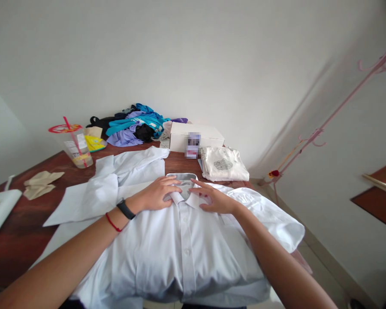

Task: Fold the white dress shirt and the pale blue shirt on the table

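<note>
A white button-up shirt (183, 253) lies face up on the dark wooden table (22, 231), its collar (184, 183) pointing away from me. My left hand (157, 194) rests on the left collar point with fingers curled over the fabric. My right hand (212, 198) lies flat on the right side of the collar, fingers stretched out. A black band and a red string circle my left wrist. The shirt's left sleeve (116, 176) spreads out toward the back left.
At the back stand a white box (196, 136), a folded cream shirt (224, 164), a pile of blue and purple clothes (137, 126) and a plastic cup with a red straw (75, 146). A beige cloth (40, 183) lies left. A pink coat rack (337, 111) leans right.
</note>
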### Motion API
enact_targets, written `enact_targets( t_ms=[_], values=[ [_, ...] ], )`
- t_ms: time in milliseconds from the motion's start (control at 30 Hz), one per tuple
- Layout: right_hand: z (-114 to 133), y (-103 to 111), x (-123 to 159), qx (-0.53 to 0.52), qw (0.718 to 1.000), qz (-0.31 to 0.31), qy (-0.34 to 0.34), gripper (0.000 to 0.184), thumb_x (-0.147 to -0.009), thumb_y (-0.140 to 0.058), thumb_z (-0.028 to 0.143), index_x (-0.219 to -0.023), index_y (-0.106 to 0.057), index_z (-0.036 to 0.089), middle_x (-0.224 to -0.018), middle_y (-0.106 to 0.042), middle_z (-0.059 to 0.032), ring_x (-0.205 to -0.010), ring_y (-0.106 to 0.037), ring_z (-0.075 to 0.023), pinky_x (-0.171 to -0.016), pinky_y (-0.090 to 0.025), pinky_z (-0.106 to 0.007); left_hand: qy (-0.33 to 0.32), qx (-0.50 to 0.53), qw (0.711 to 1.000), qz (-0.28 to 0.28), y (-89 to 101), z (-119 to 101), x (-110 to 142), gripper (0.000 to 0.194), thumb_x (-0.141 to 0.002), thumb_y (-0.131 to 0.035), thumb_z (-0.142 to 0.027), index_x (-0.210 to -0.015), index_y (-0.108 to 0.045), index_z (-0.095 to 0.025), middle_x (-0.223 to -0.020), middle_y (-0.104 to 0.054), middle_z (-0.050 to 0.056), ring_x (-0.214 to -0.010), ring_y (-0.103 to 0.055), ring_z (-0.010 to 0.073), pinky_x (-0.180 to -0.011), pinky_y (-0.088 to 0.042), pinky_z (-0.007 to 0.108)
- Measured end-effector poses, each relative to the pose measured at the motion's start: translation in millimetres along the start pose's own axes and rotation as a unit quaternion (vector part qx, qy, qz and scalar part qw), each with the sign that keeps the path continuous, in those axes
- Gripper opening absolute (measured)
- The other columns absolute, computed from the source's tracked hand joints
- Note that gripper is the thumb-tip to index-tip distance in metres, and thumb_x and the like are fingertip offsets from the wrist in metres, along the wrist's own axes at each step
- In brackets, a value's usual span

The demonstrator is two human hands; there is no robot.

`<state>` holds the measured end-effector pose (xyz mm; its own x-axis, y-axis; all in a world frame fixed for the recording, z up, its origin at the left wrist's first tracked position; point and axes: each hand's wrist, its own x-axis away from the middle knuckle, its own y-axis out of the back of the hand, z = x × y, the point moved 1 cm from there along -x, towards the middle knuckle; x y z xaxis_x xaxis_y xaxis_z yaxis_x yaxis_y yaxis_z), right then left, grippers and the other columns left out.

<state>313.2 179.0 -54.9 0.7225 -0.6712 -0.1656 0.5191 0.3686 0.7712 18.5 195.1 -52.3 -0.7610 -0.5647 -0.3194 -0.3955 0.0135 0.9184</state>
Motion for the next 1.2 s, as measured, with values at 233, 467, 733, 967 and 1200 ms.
enact_targets(
  t_ms=[233, 467, 733, 967, 1200],
  values=[
    [9, -6, -3, 0.072, 0.996, -0.019, -0.043, 0.065, -0.086, -0.062, 0.014, -0.146, -0.057, 0.036, -0.161, -0.042, -0.0068, -0.112, -0.069, -0.0248, -0.103, -0.053, -0.044, 0.006, 0.009, 1.000, -0.001, 3.8, -6, 0, 0.047, -0.075, -0.067, -0.009, -0.119, -0.072, -0.023, -0.145, -0.062, 0.008, -0.143, -0.048, 0.0316, -0.122, -0.035, 0.052],
    [10, -8, -3, 0.049, 0.998, -0.004, -0.027, 0.083, -0.077, -0.085, 0.042, -0.152, -0.051, 0.035, -0.169, -0.026, -0.0092, -0.144, -0.045, -0.0370, -0.110, -0.049, -0.048, 0.001, -0.002, 1.000, -0.025, -0.5, -6, 1, 0.033, -0.077, -0.069, -0.007, -0.108, -0.070, -0.016, -0.138, -0.067, 0.011, -0.140, -0.050, 0.0307, -0.121, -0.035, 0.047],
    [7, -14, -7, -0.026, 0.986, -0.115, -0.120, 0.075, -0.081, -0.080, 0.048, -0.150, -0.051, 0.038, -0.167, -0.026, -0.0114, -0.091, -0.071, -0.0198, -0.082, -0.064, -0.043, 0.008, 0.003, 1.000, -0.024, 0.5, -9, 1, 0.034, -0.078, -0.066, -0.007, -0.111, -0.070, -0.017, -0.137, -0.067, 0.010, -0.138, -0.052, 0.0308, -0.120, -0.036, 0.048],
    [10, -19, -11, -0.216, 0.936, -0.180, -0.210, 0.060, -0.084, -0.074, 0.052, -0.138, -0.059, 0.031, -0.157, -0.039, -0.0118, -0.084, -0.070, -0.0167, -0.057, -0.062, -0.029, 0.005, 0.022, 1.000, -0.015, 2.5, -10, 4, 0.049, -0.073, -0.063, -0.005, -0.120, -0.070, -0.019, -0.143, -0.063, 0.010, -0.140, -0.048, 0.0332, -0.120, -0.034, 0.051],
    [17, -18, -12, -0.323, 0.883, -0.209, -0.268, 0.057, -0.081, -0.077, 0.051, -0.131, -0.061, 0.026, -0.105, -0.067, -0.0062, -0.092, -0.071, -0.0212, -0.074, -0.062, -0.034, -0.004, 0.021, 1.000, 0.001, 8.3, -17, 3, 0.059, -0.075, -0.056, 0.001, -0.129, -0.065, -0.020, -0.149, -0.060, 0.008, -0.147, -0.041, 0.0347, -0.123, -0.025, 0.058]
  ],
)
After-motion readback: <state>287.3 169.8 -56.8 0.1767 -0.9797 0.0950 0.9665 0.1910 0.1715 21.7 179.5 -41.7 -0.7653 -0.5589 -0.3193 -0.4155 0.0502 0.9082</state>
